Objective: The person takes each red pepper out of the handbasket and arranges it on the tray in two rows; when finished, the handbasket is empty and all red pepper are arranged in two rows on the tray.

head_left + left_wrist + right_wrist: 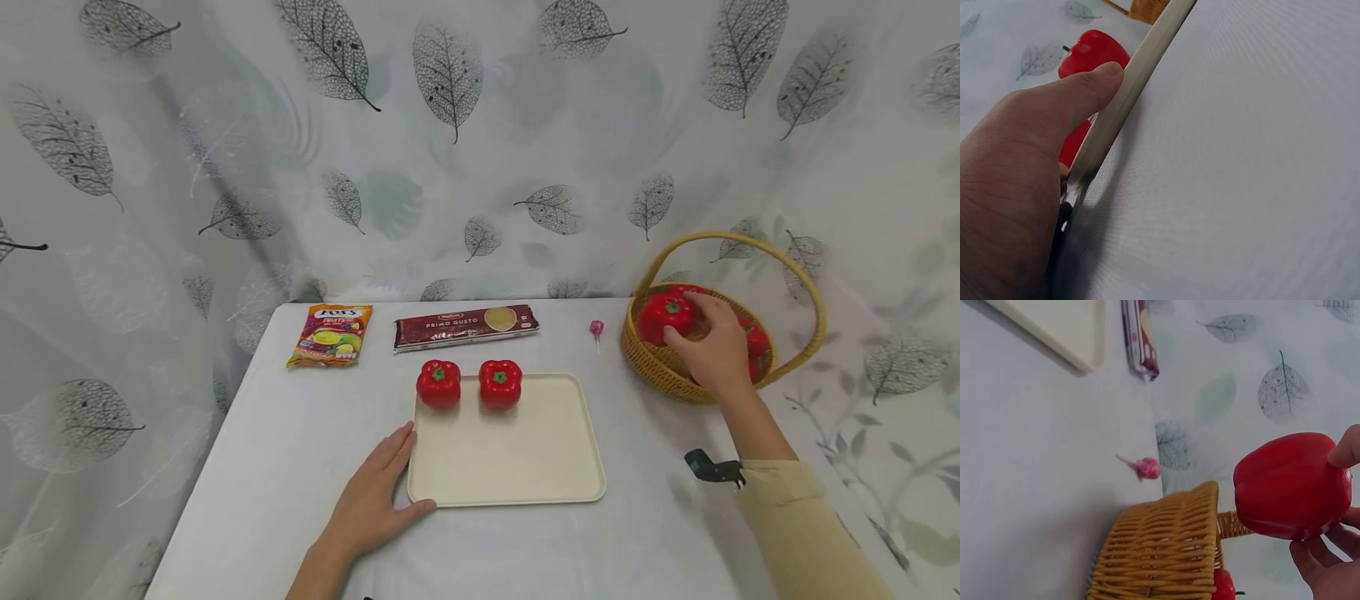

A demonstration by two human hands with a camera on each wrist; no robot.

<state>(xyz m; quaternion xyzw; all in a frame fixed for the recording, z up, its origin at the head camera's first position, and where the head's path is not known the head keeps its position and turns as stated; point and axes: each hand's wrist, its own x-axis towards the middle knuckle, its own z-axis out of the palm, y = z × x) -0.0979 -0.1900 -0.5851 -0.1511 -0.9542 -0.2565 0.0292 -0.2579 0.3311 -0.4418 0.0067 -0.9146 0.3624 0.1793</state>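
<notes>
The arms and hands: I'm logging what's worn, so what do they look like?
The right arm wears a beige sleeve, with a small dark attachment beside its cuff. The right hand and left hand show no gloves; no sleeve shows on the left.

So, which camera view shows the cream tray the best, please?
The head view: it shows nearly all of the cream tray, with only parts of its edge hidden by two red peppers and the left hand. The left wrist view shows just a strip of its rim, and the right wrist view just one corner.
</notes>
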